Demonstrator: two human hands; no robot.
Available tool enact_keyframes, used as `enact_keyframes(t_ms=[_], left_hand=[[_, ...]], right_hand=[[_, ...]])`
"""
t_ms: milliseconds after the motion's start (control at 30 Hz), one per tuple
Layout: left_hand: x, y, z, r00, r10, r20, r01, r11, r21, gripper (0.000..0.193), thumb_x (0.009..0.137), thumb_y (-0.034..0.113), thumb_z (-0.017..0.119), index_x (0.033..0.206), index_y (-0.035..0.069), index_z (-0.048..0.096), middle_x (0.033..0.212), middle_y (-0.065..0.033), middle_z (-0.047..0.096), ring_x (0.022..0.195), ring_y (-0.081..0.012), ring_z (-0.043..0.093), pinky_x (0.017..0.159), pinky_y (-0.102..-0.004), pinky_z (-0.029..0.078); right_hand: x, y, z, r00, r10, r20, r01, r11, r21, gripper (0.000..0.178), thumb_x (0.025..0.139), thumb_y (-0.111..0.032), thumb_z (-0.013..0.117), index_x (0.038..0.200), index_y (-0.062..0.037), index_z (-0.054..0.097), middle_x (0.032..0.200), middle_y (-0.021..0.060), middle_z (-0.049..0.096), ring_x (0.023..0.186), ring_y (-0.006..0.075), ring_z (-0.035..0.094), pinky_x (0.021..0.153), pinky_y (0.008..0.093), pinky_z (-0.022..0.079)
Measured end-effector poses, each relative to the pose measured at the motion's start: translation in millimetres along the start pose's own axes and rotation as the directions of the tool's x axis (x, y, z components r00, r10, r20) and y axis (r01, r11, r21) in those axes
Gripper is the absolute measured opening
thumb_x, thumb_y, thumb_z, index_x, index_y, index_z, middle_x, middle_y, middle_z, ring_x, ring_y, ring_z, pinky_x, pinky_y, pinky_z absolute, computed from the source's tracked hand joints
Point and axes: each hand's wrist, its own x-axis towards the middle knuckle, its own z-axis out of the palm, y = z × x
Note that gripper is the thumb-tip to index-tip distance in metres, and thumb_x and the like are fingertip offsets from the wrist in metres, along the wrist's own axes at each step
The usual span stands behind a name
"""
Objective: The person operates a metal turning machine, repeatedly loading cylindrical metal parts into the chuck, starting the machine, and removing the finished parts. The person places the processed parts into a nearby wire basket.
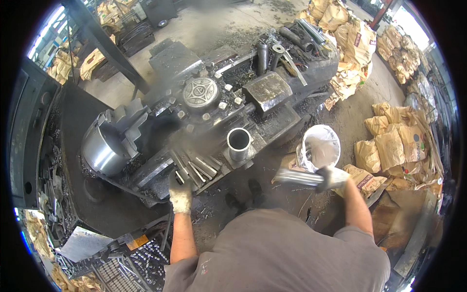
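Note:
My right hand (333,178), in a pale glove with dark fingers, is closed around a shiny metal bar (297,177). Motion smears the bar, so I cannot tell if it is one piece or several. It passes just in front of a white bucket (300,148). At the near edge of the lathe, my left hand (180,194), also gloved, is at the ends of several metal bars (202,170) lying side by side. Its fingers are dark and blurred, and their grip is unclear. An upright metal tube (239,152) stands to the right of these bars.
The lathe's large chuck (108,146) is at the left. A tool post with a round cap (200,93) and bolts sits mid-machine. Paper sacks (389,141) are piled on the right. Small metal pieces (148,258) lie in a tray at lower left.

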Motion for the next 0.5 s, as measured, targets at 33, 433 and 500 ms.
enact_keyframes(t_ms=[33, 433, 500], left_hand=[[0.0, 2.4, -7.3, 0.980, -0.184, 0.081, 0.200, 0.920, -0.336, 0.059, 0.085, 0.014, 0.066, 0.140, -0.006, 0.059, 0.122, -0.0258, 0.072, 0.108, -0.0355, 0.073, 0.094, -0.0437, 0.059], [-50.4, 52.5, -37.2, 0.701, 0.222, 0.677, 0.711, -0.144, -0.689, 0.085, 0.101, 0.074, 0.053, 0.153, 0.006, 0.055, 0.137, -0.0169, 0.067, 0.110, -0.0334, 0.070, 0.091, -0.0480, 0.060], [-64.4, 43.2, -33.3, 0.632, 0.260, 0.730, 0.772, -0.136, -0.620, 0.086, 0.102, 0.076, 0.049, 0.155, 0.009, 0.053, 0.135, -0.0146, 0.069, 0.112, -0.0323, 0.072, 0.097, -0.0513, 0.059]], right_hand=[[5.0, 44.5, -0.2, 0.977, 0.197, 0.084, -0.198, 0.980, 0.003, 0.047, 0.072, -0.033, 0.094, 0.108, -0.0066, 0.079, 0.095, 0.0136, 0.081, 0.086, 0.0254, 0.078, 0.080, 0.0390, 0.063], [97.7, -261.3, -7.4, 0.765, -0.524, -0.374, 0.563, 0.826, -0.005, 0.048, 0.081, -0.033, 0.089, 0.119, -0.0086, 0.074, 0.113, 0.0157, 0.077, 0.089, 0.0345, 0.077, 0.077, 0.0427, 0.063], [68.5, -291.9, -1.5, 0.381, -0.864, -0.328, 0.781, 0.491, -0.386, 0.041, 0.081, -0.026, 0.086, 0.117, -0.0119, 0.075, 0.111, 0.0138, 0.076, 0.092, 0.0344, 0.077, 0.076, 0.0434, 0.063]])
